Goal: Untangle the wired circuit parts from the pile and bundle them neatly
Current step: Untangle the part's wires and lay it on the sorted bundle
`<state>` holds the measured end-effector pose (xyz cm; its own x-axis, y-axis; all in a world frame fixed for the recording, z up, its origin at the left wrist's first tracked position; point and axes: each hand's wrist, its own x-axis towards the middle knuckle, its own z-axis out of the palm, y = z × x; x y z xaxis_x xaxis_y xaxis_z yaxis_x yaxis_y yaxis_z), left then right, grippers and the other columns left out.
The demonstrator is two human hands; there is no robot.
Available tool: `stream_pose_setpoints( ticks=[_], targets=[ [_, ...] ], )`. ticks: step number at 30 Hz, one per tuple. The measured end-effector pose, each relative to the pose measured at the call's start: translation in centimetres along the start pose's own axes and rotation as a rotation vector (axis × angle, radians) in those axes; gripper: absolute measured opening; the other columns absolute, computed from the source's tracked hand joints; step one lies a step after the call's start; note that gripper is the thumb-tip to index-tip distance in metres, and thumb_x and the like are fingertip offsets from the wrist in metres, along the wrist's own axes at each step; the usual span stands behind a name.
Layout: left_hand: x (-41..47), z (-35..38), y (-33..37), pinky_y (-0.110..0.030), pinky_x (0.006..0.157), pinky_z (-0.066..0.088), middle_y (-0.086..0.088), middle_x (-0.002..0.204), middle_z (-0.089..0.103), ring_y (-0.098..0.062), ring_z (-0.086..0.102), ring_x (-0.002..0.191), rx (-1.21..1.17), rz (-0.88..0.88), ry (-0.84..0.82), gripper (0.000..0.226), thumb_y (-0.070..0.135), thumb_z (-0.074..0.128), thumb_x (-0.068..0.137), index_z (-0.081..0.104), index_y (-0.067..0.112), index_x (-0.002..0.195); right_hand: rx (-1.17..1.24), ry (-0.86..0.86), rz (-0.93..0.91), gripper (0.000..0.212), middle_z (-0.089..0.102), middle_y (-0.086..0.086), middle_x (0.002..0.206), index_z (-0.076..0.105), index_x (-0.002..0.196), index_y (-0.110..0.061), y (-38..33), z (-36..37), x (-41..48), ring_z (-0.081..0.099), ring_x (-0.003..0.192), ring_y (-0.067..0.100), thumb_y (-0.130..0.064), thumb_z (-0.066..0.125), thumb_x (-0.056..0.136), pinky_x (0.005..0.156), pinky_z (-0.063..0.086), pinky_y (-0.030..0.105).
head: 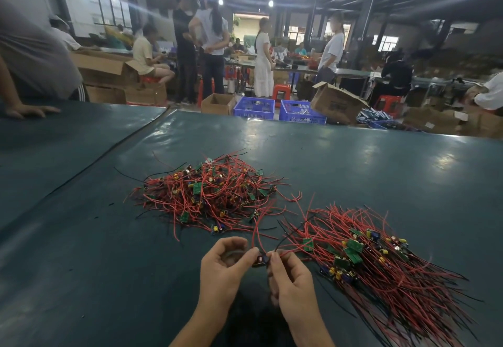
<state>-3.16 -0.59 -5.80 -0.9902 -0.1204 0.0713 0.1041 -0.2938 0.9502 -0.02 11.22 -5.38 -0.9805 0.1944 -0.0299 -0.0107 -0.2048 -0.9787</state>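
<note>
The left hand [224, 270] pinches a small circuit part [260, 260] between thumb and fingertips, its other fingers curled. The right hand [292, 281] meets it from the other side and pinches the same part where its wires leave it. Both hands hover just above the table [353, 161], near its front edge.

From the part a red wire [255, 233] loops up and away towards the near edge of the tangled pile [209, 194]; whether its far end is caught there is too fine to tell. To the right lies the sorted bundle [375, 262], with wires roughly parallel and boards gathered in its middle.

This looks like the step of freeing and straightening one part. The next move probably calls for drawing the wires straight, then laying the part on the bundle with its board among the others.
</note>
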Motion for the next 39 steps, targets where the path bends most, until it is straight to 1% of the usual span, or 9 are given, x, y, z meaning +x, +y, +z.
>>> stream_pose_setpoints(
  ticks=[4, 9, 12, 16, 19, 22, 28, 33, 39],
  targets=[
    [0.5, -0.4, 0.7, -0.02, 0.061, 0.057, -0.006, 0.086, 0.072, -0.015, 0.069, 0.072, -0.267, -0.234, -0.018, 0.035, -0.007, 0.071, 0.068, 0.069, 0.005, 0.101, 0.065, 0.022, 0.011, 0.016, 0.054, -0.004, 0.056, 0.056, 0.092, -0.003, -0.5, -0.3, 0.0, 0.034, 0.04, 0.006, -0.012, 0.046, 0.101, 0.036, 0.024, 0.02],
    [0.6, -0.7, 1.4, -0.02, 0.057, 0.057, -0.011, 0.085, 0.071, -0.016, 0.07, 0.066, -0.391, -0.288, -0.065, 0.025, -0.001, 0.065, 0.072, 0.066, 0.0, 0.097, 0.057, 0.064, -0.007, 0.018, 0.056, -0.006, 0.057, 0.056, 0.093, -0.002, -0.6, -0.7, 0.1, 0.038, 0.041, 0.005, -0.014, 0.046, 0.101, 0.036, 0.027, 0.02],
    [0.1, -0.3, 1.3, -0.025, 0.058, 0.058, -0.015, 0.086, 0.071, -0.019, 0.069, 0.065, -0.332, -0.351, -0.171, 0.023, 0.014, 0.067, 0.073, 0.066, 0.001, 0.092, 0.016, 0.037, -0.005, 0.018, 0.056, -0.003, 0.06, 0.058, 0.093, -0.005, -0.5, -0.5, -0.1, 0.043, 0.045, 0.009, -0.017, 0.047, 0.101, 0.039, 0.031, 0.021],
    [-0.5, 0.0, 0.9, -0.022, 0.056, 0.052, -0.01, 0.07, 0.068, -0.014, 0.064, 0.061, -0.04, -0.309, -0.307, 0.03, 0.034, 0.071, 0.073, 0.076, 0.005, 0.08, -0.035, 0.027, -0.005, 0.019, 0.055, 0.008, 0.061, 0.063, 0.086, -0.009, -0.4, -0.6, -0.3, 0.048, 0.054, 0.022, -0.021, 0.053, 0.097, 0.047, 0.038, 0.027],
    [-0.6, -0.1, 0.7, -0.023, 0.058, 0.052, -0.008, 0.067, 0.068, -0.015, 0.062, 0.06, 0.055, -0.232, -0.315, 0.032, 0.035, 0.074, 0.069, 0.076, 0.005, 0.078, -0.061, 0.044, -0.002, 0.018, 0.05, -0.002, 0.05, 0.06, 0.081, -0.006, -0.5, -0.6, -0.3, 0.041, 0.04, 0.009, -0.02, 0.064, 0.091, 0.036, 0.033, 0.019],
    [-0.5, -0.3, 0.6, -0.029, 0.068, 0.057, -0.013, 0.08, 0.074, -0.023, 0.07, 0.072, 0.128, -0.173, -0.321, 0.028, 0.033, 0.075, 0.071, 0.077, 0.008, 0.085, -0.09, 0.103, 0.013, 0.018, 0.054, -0.005, 0.049, 0.062, 0.076, -0.007, -0.5, -0.5, -0.1, 0.045, 0.04, 0.005, -0.017, 0.069, 0.089, 0.037, 0.035, 0.016],
    [-0.2, -0.3, 0.2, -0.021, 0.059, 0.051, -0.012, 0.073, 0.072, -0.013, 0.064, 0.062, 0.049, -0.139, -0.295, 0.026, 0.025, 0.083, 0.06, 0.077, 0.012, 0.083, -0.103, 0.098, -0.01, 0.025, 0.062, -0.003, 0.051, 0.076, 0.066, -0.015, -0.6, -0.3, -0.2, 0.052, 0.043, 0.0, -0.015, 0.067, 0.09, 0.042, 0.038, 0.01],
    [-0.1, -0.2, -0.2, -0.024, 0.059, 0.051, -0.01, 0.073, 0.071, -0.015, 0.061, 0.06, 0.073, -0.197, -0.327, 0.033, 0.037, 0.08, 0.064, 0.076, 0.011, 0.083, -0.142, 0.127, -0.1, 0.027, 0.074, 0.009, 0.072, 0.081, 0.072, -0.025, -0.6, -0.3, -0.2, 0.067, 0.067, 0.015, -0.017, 0.065, 0.091, 0.062, 0.053, 0.021],
    [-0.4, 0.1, 0.0, -0.024, 0.055, 0.048, -0.011, 0.058, 0.063, -0.019, 0.059, 0.054, 0.218, -0.131, -0.414, 0.035, 0.043, 0.068, 0.077, 0.072, 0.012, 0.062, -0.066, 0.165, -0.058, 0.029, 0.074, 0.01, 0.07, 0.08, 0.068, -0.019, -0.3, -0.2, 0.2, 0.071, 0.066, 0.018, -0.013, 0.065, 0.091, 0.062, 0.057, 0.027]
  ],
)
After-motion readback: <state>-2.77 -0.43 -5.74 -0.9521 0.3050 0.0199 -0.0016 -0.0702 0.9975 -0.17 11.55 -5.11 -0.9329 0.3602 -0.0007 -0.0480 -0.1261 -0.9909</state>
